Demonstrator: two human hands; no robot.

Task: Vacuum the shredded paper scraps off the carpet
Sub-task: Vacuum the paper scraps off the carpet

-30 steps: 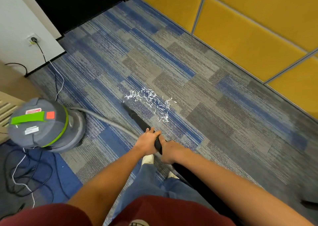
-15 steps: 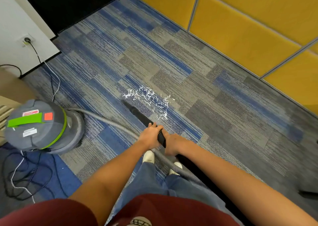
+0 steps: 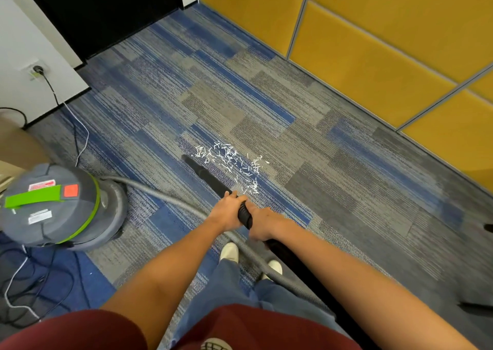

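Carpet (image 3: 333, 168) (grey-blue) with paper scraps (image 3: 234, 163), vacuum canister (image 3: 61, 205).

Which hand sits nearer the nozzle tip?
The left hand, gripping the black plastic vacuum wand ahead of the right hand, which holds further back.

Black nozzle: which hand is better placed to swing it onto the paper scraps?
Probably the left hand: it grips the black nozzle farther forward, nearer the tip, while the right hand holds behind it. The paper scraps lie just right of the tip.

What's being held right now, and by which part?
Both hands grip the black vacuum wand: left hand just ahead of the ribbed cuff, right hand just behind it.
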